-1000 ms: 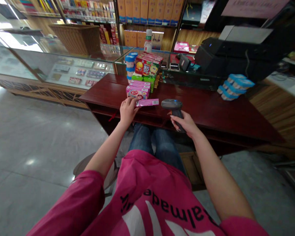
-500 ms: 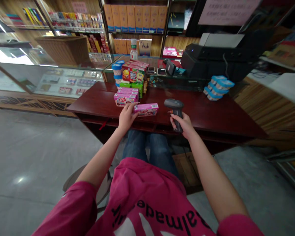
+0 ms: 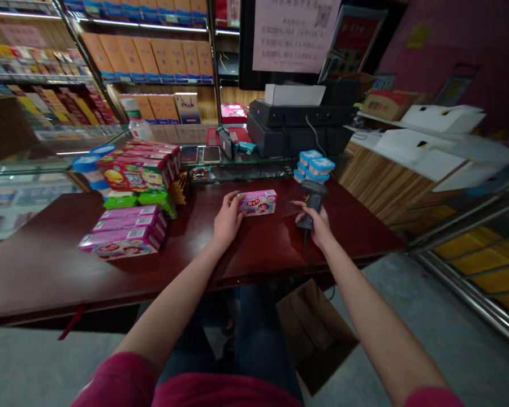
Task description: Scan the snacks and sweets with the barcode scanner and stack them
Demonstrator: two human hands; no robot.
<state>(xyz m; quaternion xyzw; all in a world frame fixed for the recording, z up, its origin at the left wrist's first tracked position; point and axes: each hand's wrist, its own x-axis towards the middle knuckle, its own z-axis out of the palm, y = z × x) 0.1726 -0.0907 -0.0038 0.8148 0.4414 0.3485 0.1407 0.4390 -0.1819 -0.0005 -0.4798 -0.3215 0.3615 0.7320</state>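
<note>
My left hand (image 3: 229,217) is closed on the left end of a pink snack box (image 3: 258,203), whose printed front faces me over the dark red table (image 3: 203,254). In my right hand (image 3: 318,223) is a black barcode scanner (image 3: 313,198), gripped by its handle with the head upward; a cable hangs below it. Other pink boxes (image 3: 127,232) lie stacked on the left of the table. Behind them are green packs (image 3: 156,202), red snack boxes (image 3: 139,164) and blue-lidded tubs (image 3: 89,169). Several small blue-lidded cups (image 3: 314,165) are piled beyond the scanner.
A glass counter (image 3: 173,135) runs behind the table, with phones (image 3: 211,154) and a black machine (image 3: 299,124) on it. On the floor under the table's front edge stands an open cardboard box (image 3: 316,333). A metal rack (image 3: 470,294) is at the right.
The view has swung right and closer to the table. My left hand has carried the pink box away from the other pink boxes, rightward and farther in. The scanner stays in my right hand.
</note>
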